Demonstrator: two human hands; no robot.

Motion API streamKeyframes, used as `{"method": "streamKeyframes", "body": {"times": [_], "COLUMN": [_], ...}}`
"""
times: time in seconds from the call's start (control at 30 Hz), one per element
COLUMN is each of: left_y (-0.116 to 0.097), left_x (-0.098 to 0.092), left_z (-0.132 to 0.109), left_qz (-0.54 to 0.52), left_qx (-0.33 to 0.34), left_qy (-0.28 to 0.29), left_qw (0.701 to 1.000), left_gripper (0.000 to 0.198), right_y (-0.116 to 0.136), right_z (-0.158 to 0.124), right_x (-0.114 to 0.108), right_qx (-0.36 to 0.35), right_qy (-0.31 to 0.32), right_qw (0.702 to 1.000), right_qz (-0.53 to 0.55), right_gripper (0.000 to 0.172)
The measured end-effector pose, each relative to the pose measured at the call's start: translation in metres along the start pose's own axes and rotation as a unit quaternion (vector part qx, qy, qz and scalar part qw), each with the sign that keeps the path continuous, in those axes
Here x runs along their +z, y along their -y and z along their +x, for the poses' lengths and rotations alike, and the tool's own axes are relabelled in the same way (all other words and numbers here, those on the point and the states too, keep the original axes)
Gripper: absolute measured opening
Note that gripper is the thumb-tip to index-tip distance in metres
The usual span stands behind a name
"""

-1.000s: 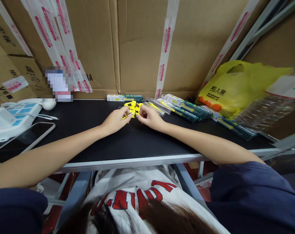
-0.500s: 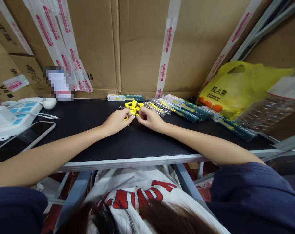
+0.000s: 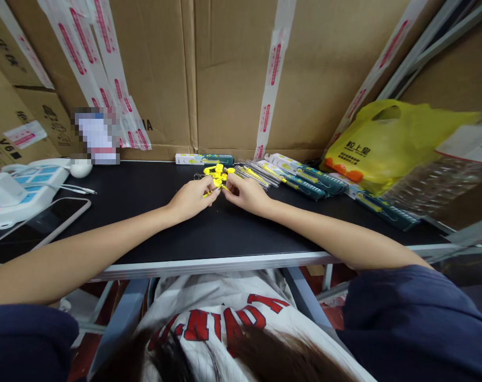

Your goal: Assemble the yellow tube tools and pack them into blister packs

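My left hand point(image 3: 193, 199) is closed in a pinch, and a bit of a yellow plastic piece point(image 3: 207, 194) pokes out at its fingertips. Right beside it, my right hand point(image 3: 245, 195) is curled with thumb and fingers together; a small yellow tip shows at them, its full shape hidden. Just beyond the fingertips lies a small heap of yellow plastic parts point(image 3: 218, 170), with thin dark wire hooks point(image 3: 199, 176) at its left. Slim metal rods point(image 3: 260, 179), one or more with yellow on them, lie behind my right hand.
Printed narrow boxes point(image 3: 308, 175) lie at the right, near a yellow plastic bag point(image 3: 384, 143) and a clear plastic container point(image 3: 431, 178). Another narrow box point(image 3: 204, 159) rests against the cardboard point(image 3: 228, 79) behind. A power strip point(image 3: 45, 193) and a phone point(image 3: 42, 225) are at the left.
Both hands stay in nearly the same place, with only a slight shift of the fingers. The heap, rods and boxes have not moved.
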State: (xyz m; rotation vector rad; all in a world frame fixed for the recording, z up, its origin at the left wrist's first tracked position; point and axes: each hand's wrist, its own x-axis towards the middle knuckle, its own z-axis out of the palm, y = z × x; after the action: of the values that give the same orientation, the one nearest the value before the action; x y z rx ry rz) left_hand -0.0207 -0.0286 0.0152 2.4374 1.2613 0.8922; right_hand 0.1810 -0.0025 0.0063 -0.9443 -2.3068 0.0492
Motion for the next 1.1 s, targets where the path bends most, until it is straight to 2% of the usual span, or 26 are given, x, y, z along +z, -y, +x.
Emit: {"method": "streamKeyframes", "body": {"times": [0.23, 0.5, 0.77, 0.97, 1.1], "left_y": [0.0, -0.0002, -0.0022, -0.0022, -0.0025], "left_x": [-0.0006, -0.0004, -0.0013, 0.0, 0.0013], "left_z": [0.0005, -0.0008, -0.0019, 0.0, -0.0001], "left_qz": [0.013, 0.051, 0.065, -0.003, -0.023], "left_qx": [-0.006, -0.005, 0.012, 0.009, 0.022], "left_qy": [-0.006, -0.006, 0.002, -0.005, -0.016], "left_qw": [1.0, 0.999, 0.998, 1.0, 0.999], "left_gripper": [0.017, 0.015, 0.015, 0.016, 0.017], "right_y": [-0.0005, 0.0041, -0.0009, 0.0034, 0.0043], "right_z": [-0.0001, -0.002, -0.0019, 0.0002, 0.0], "right_x": [0.0005, 0.0004, 0.0036, 0.0009, 0.0003], "right_qx": [-0.003, -0.002, -0.021, -0.024, -0.023], "right_qy": [0.003, 0.024, 0.033, 0.018, 0.019], "right_qw": [1.0, 0.997, 0.999, 0.994, 0.995], "right_qz": [-0.008, -0.076, 0.014, 0.106, 0.097], "right_gripper": [0.015, 0.009, 0.014, 0.018, 0.017]}}
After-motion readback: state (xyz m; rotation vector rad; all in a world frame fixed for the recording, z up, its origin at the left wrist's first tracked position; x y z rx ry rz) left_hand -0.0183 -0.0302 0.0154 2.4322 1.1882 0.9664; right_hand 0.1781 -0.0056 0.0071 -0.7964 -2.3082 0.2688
